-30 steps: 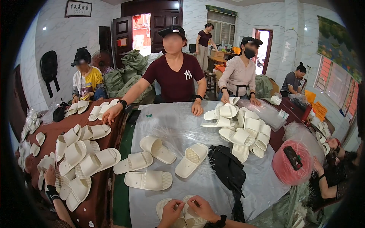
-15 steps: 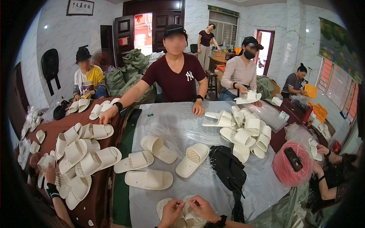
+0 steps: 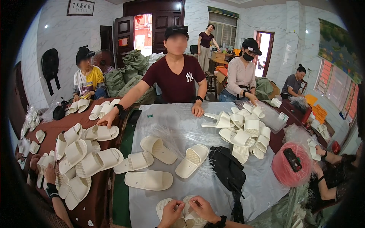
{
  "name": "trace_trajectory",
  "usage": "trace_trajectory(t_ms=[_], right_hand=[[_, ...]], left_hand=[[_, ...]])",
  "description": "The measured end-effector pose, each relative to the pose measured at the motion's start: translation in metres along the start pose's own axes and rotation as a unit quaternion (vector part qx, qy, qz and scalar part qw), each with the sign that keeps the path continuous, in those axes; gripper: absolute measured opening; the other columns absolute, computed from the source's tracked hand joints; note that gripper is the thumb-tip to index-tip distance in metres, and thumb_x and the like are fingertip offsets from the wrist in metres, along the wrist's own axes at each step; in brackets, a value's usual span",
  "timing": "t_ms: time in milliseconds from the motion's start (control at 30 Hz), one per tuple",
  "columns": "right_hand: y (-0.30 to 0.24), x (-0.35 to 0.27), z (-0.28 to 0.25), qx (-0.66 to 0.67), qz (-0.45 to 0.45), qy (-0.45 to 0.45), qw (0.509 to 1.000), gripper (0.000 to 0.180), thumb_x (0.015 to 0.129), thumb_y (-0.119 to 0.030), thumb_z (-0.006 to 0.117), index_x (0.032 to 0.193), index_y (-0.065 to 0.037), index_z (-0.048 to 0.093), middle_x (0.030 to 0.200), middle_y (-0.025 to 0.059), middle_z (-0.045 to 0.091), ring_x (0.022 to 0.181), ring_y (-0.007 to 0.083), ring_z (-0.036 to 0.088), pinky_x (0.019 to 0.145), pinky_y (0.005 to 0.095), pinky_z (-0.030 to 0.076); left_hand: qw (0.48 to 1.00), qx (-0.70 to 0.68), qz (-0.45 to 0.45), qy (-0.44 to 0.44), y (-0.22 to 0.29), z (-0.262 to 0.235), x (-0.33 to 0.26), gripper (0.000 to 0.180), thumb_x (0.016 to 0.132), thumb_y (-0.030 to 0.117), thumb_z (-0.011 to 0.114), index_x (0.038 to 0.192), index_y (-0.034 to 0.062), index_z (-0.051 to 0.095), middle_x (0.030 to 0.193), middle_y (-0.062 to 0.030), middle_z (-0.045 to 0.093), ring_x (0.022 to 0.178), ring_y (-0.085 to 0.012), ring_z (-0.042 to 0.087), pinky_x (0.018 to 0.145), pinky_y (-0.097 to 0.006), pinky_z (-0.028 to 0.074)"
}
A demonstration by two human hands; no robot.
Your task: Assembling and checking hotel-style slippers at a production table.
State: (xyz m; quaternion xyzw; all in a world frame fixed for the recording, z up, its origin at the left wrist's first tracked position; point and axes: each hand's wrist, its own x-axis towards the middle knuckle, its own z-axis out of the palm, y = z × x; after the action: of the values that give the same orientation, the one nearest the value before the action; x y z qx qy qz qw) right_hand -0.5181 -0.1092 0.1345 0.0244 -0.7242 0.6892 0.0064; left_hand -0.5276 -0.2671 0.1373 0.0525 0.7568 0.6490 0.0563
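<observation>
The left hand [image 3: 171,215] and right hand [image 3: 203,209] are being kept unmoved over slippers [image 3: 193,220], fingers together, any grip unclear, work seemingly pausing.

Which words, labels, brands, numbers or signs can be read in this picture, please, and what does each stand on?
I describe legible text without copying it.
Framed wall sign: a row of large dark characters, legible; the writing below is too small.
Maroon V-neck T-shirt: white overlapping letters on the chest, legible.
Cream slide slipper at the table's middle: a tiny insole mark, too small to read.
White-and-green packet: print too small to read.
</observation>
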Motion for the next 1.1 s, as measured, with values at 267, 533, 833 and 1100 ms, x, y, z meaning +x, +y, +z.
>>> trace_trajectory(t_ms=[267,533,833,1100], right_hand=[[-0.003,0.001,0.001,-0.011,-0.011,-0.004,1.000,0.012,0.087,-0.012,0.057,0.094,-0.001,0.056,0.082,0.0004,0.056,0.070,0.0045,0.051,0.062,0.0195,0.042],[0.001,-0.001,0.002,-0.001,-0.006,0.006,1.000,0.013,0.087,-0.011,0.058,0.095,-0.002,0.056,0.080,-0.0003,0.056,0.068,0.0034,0.050,0.060,0.0184,0.041],[-0.002,-0.001,0.003,0.000,-0.008,0.008,1.000,0.012,0.087,-0.011,0.058,0.095,-0.002,0.055,0.080,-0.0019,0.055,0.067,0.0022,0.047,0.059,0.0176,0.039],[0.001,-0.001,0.003,0.051,0.009,0.018,0.998,0.013,0.088,-0.012,0.056,0.095,-0.001,0.054,0.078,-0.0029,0.053,0.067,0.0018,0.046,0.058,0.0171,0.038]], left_hand=[[1.000,-0.020,0.013,0.005,0.001,0.000,-0.001,0.013,0.086,0.014,0.058,0.087,0.0012,0.058,0.076,-0.0017,0.055,0.072,-0.0103,0.049,0.065,-0.024,0.041],[1.000,0.003,0.005,0.005,0.008,-0.003,-0.003,0.012,0.085,0.014,0.059,0.085,0.0022,0.058,0.072,-0.0006,0.052,0.066,-0.0095,0.044,0.059,-0.024,0.038],[1.000,-0.007,0.006,0.010,0.009,-0.002,-0.004,0.011,0.085,0.013,0.058,0.086,0.0020,0.057,0.072,-0.0015,0.052,0.067,-0.0103,0.046,0.062,-0.024,0.040],[0.997,0.045,0.064,0.016,0.010,-0.008,0.002,0.016,0.080,0.019,0.065,0.086,0.0039,0.063,0.071,-0.0041,0.057,0.059,-0.0122,0.048,0.054,-0.026,0.039]])
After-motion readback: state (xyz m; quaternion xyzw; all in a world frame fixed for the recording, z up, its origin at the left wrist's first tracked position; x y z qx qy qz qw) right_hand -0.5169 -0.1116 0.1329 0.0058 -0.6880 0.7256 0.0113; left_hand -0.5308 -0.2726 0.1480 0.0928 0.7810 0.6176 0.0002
